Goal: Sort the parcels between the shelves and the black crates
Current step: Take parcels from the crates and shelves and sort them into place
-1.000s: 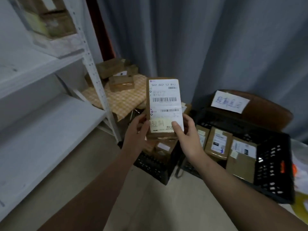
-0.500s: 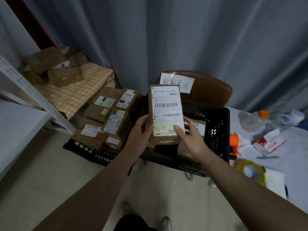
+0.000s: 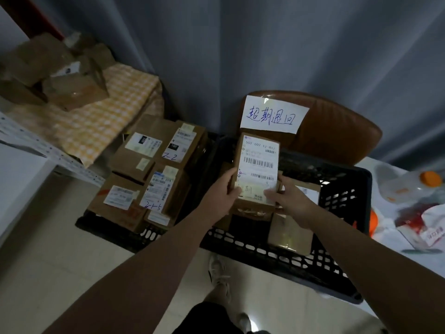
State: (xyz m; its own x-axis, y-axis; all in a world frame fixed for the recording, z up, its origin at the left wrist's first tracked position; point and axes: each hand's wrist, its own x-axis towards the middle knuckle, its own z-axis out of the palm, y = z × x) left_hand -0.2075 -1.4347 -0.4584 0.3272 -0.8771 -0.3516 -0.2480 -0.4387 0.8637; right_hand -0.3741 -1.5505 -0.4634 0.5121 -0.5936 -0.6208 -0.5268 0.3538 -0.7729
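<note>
I hold a brown cardboard parcel [image 3: 258, 162] with a white barcode label over the right black crate [image 3: 342, 196]. My left hand [image 3: 222, 191] grips its lower left edge, thumb on the label. My right hand [image 3: 287, 197] grips its lower right corner. Inside that crate lie two other brown parcels [image 3: 291, 233]. The left black crate [image 3: 134, 233] is piled with several labelled parcels [image 3: 154, 169], some marked by hand. A white shelf [image 3: 16, 169] shows at the left edge.
A brown chair back [image 3: 337, 131] behind the right crate carries a handwritten paper sign [image 3: 273, 115]. More boxes [image 3: 60, 75] sit on a yellow checked cloth at the back left. A white table [image 3: 414, 213] at right holds a bottle and wrappers. My shoes [image 3: 218, 273] are below.
My view swung right and down from the shelf to the crates. Both hands carried the parcel lower, over the right crate, keeping their grip.
</note>
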